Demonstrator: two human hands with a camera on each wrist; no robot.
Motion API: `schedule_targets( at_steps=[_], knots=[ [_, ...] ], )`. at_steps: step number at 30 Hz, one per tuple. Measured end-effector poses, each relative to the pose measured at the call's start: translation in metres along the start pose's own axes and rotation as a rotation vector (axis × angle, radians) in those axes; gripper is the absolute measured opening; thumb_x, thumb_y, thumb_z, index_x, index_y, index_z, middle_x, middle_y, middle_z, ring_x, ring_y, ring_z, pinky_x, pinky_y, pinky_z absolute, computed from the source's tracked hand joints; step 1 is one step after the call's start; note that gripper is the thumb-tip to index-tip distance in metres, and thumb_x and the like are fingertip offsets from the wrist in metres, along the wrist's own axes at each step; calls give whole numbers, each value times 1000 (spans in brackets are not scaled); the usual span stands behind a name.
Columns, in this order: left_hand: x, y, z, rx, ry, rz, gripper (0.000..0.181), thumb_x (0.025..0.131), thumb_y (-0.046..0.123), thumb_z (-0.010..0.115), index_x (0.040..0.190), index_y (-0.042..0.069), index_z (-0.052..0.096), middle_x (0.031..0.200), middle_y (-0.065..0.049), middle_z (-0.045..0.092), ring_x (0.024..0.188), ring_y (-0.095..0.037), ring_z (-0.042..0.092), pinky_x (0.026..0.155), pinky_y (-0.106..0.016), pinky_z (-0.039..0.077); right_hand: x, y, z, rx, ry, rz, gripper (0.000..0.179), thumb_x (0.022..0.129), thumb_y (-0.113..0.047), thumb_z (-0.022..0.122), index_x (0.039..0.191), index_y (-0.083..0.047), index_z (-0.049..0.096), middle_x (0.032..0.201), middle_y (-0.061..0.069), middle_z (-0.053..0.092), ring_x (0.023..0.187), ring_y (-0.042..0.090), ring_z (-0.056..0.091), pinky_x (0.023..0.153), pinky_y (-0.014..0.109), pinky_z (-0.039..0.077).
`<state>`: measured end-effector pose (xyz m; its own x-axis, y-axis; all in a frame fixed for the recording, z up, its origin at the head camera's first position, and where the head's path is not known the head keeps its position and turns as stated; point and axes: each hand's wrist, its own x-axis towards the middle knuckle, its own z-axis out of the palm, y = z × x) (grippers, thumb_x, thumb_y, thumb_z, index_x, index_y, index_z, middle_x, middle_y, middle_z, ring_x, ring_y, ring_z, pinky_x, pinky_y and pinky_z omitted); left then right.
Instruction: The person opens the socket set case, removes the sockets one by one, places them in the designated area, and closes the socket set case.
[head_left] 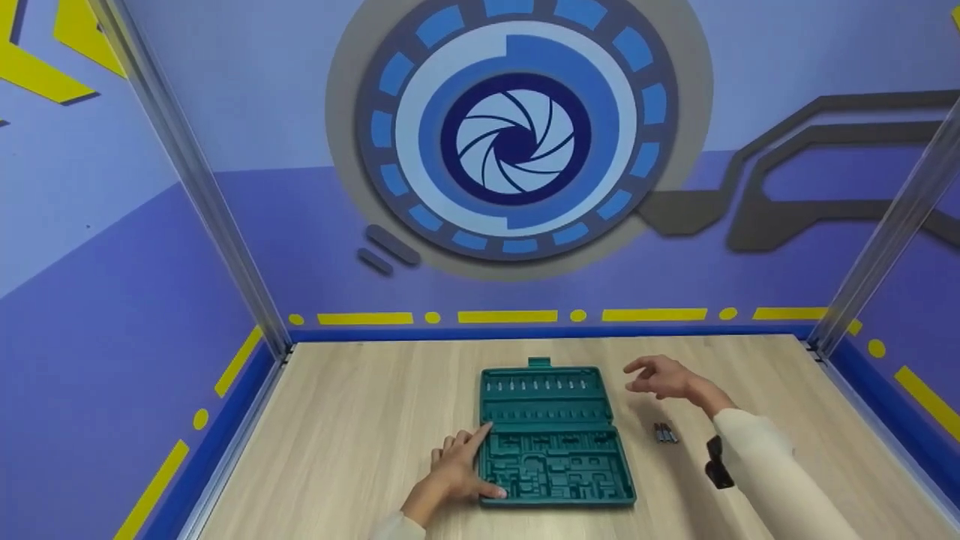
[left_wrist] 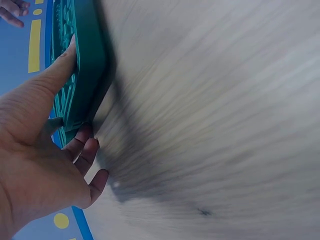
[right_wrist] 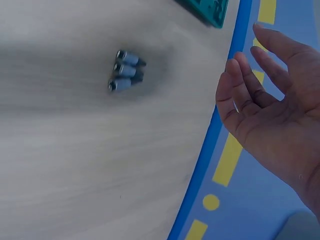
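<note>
Left hand (head_left: 454, 472) holds the green case (head_left: 546, 427) – right hand (head_left: 666, 377) above, near 3 bits (right_wrist: 126, 70).

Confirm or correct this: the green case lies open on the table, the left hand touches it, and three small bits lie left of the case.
Wrong side: the three small bits lie to the right of the green case, as the head view shows. The rest stands.

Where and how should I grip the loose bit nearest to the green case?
I would pinch this screwdriver bit by its thicker silver barrel, from above, on the side of the case: it lies flat, with two other bits close on its other side.
</note>
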<state>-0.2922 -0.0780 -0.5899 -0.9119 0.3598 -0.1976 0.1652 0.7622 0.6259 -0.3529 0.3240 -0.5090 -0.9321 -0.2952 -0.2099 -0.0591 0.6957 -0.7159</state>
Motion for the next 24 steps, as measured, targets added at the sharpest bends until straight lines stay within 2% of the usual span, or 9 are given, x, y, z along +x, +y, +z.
schedule_targets(
  at_steps=[7, 13, 15, 17, 20, 24],
  knots=[
    [7, 4, 2, 7, 3, -5, 112, 68, 43, 95, 159, 19, 34, 136, -10, 50, 109, -25, 39, 95, -49, 30, 29, -6, 28, -10, 39, -3, 36, 99, -10, 62, 130, 9, 61, 110, 24, 68, 93, 30, 64, 78, 44, 55],
    [12, 0, 5, 27, 9, 4, 116, 65, 53, 94, 160, 23, 34, 133, -9, 50, 106, -22, 38, 92, -45, 30, 51, -13, 56, -52, 157, -14, 30, 97, -4, 62, 123, 11, 64, 114, 28, 67, 98, 33, 63, 86, 50, 54],
    [12, -4, 5, 22, -4, -3, 117, 64, 55, 94, 159, 24, 34, 131, -8, 50, 107, -23, 38, 92, -46, 30, 58, -16, 67, -58, 181, 14, 32, 98, -4, 61, 125, 13, 62, 118, 30, 66, 106, 39, 64, 93, 53, 53],
    [13, -8, 5, 17, -25, -36, 118, 62, 54, 95, 159, 25, 34, 131, -7, 50, 108, -23, 38, 93, -47, 30, 65, -17, 78, -77, 182, 50, 35, 97, -4, 62, 127, 15, 60, 123, 32, 65, 113, 43, 64, 97, 55, 51],
    [14, -14, 6, 7, -50, -67, 120, 60, 53, 96, 159, 26, 34, 129, -5, 49, 108, -23, 37, 94, -48, 30, 75, -18, 88, -109, 174, 116, 37, 96, -7, 65, 126, 16, 61, 123, 33, 65, 111, 41, 65, 98, 56, 51],
    [18, -16, 5, 7, -51, -49, 120, 60, 56, 95, 159, 27, 33, 129, -5, 50, 106, -23, 37, 92, -48, 30, 84, -20, 88, -129, 176, 193, 40, 94, -8, 68, 125, 16, 62, 125, 34, 65, 110, 41, 66, 99, 57, 51]
  ],
)
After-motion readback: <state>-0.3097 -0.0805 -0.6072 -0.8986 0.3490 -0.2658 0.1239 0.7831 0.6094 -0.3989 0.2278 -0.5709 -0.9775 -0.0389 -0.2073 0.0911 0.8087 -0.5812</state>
